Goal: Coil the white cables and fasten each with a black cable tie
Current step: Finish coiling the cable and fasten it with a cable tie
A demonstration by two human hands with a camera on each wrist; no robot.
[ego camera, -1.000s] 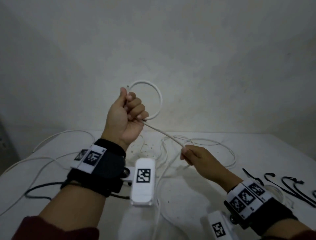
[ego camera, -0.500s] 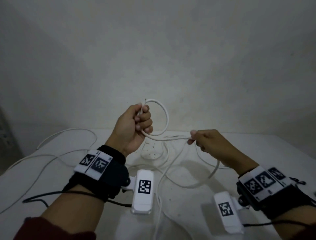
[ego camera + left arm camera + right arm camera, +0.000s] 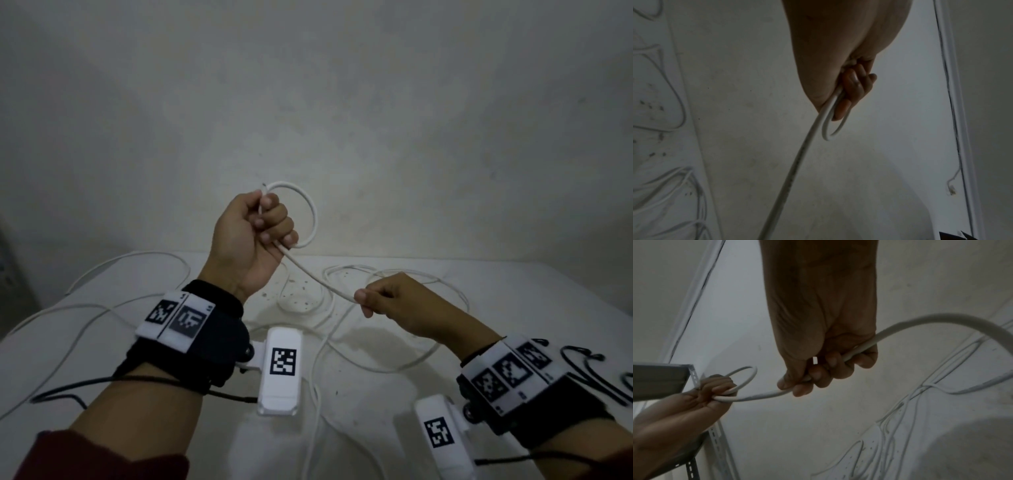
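Observation:
My left hand (image 3: 255,236) is raised above the table and grips a small round loop of white cable (image 3: 313,219), whose cut end sticks up past the thumb. From that fist the cable (image 3: 318,279) slants down to my right hand (image 3: 387,301), which pinches it between thumb and curled fingers. Past the right hand the cable sags onto the table. The left wrist view has the loop (image 3: 829,129) under the curled fingers (image 3: 856,84). The right wrist view has the cable (image 3: 764,394) running from my right hand (image 3: 818,371) to my left hand (image 3: 713,394). Black cable ties (image 3: 582,366) lie at the right.
Several loose white cables (image 3: 102,274) sprawl over the white table (image 3: 394,394), left and centre. A plain wall stands close behind. Black wires run from both wrist bands. A metal shelf bracket (image 3: 692,374) appears in the right wrist view.
My right hand has dropped back down and away from the left hand, so the cable between them now runs straight. My left hand has risen slightly, still holding the loop.

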